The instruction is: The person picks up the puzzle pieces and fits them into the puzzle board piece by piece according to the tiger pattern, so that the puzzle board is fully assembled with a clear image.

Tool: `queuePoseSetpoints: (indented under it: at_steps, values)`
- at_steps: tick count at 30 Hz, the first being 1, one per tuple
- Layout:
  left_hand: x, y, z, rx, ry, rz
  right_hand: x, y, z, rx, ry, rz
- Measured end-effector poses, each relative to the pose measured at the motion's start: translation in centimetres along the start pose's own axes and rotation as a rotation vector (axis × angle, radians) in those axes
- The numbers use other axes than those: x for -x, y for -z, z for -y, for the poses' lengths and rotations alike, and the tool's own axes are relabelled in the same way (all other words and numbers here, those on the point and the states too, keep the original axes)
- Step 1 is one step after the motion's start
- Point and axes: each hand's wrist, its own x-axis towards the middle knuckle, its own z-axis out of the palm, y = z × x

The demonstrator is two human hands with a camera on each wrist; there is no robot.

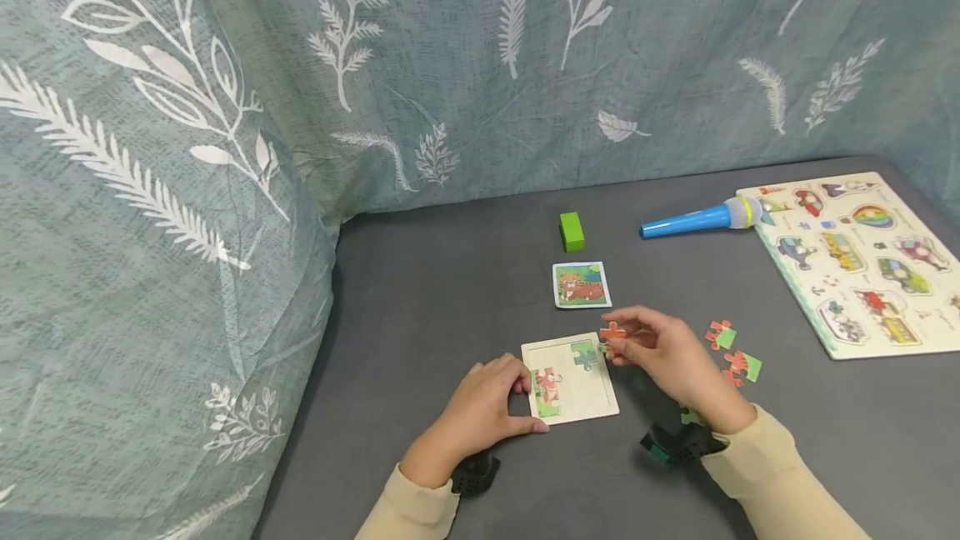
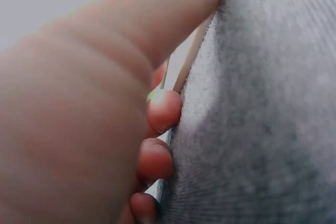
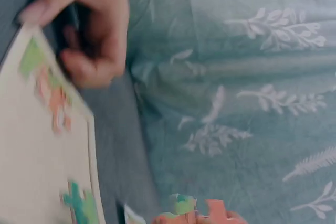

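A shallow cream puzzle board (image 1: 581, 397) lies on the table. My left hand (image 1: 483, 407) holds it at its near left corner, thumb on the near edge and curled fingers along the left edge. Joined orange and green pieces (image 1: 547, 394) sit along the board's left side, and a green jigsaw piece (image 1: 584, 355) at its far right corner. Just beyond the board's right edge, my right hand (image 1: 671, 357) pinches an orange jigsaw piece (image 1: 612, 331) between thumb and fingers. The right wrist view shows orange and green knobs of the held piece (image 3: 199, 216) at its bottom edge.
Loose pieces (image 1: 742, 366) lie right of my right hand, and a green one (image 1: 689, 417) is partly under that wrist. Behind the board are a tiger picture card (image 1: 581, 285) and a green block (image 1: 572, 232). A blue toy microphone (image 1: 690, 222) touches a vehicle puzzle board (image 1: 847, 332).
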Motion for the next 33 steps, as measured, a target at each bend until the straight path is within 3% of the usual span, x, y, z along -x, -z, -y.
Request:
queuePoseSetpoints:
  at_steps: [5, 11, 19, 24, 29, 33]
  values:
    - [-0.1, 0.0, 0.1, 0.005, -0.004, 0.011, -0.2, -1.4, -0.1, -0.112, -0.053, -0.001]
    - [-0.3, 0.0, 0.1, -0.02, -0.013, 0.024, 0.2, -2.4, -1.1, -0.12, 0.011, 0.035]
    - [-0.2, 0.0, 0.1, 0.005, -0.016, 0.012, 0.4, -4.4, -1.3, 0.13, 0.046, 0.014]
    - [-0.2, 0.0, 0.1, 0.005, -0.008, 0.022, 0.6, -5.4, -1.3, 0.188, 0.086, -0.003]
    - [-0.3, 0.0, 0.2, 0.004, -0.017, 0.014, 0.5, -6.2, -1.2, 0.258, 0.146, -0.089]
    - [-0.2, 0.0, 0.1, 0.005, -0.019, 0.011, 0.3, -6.8, -1.4, 0.443, 0.22, -0.166]
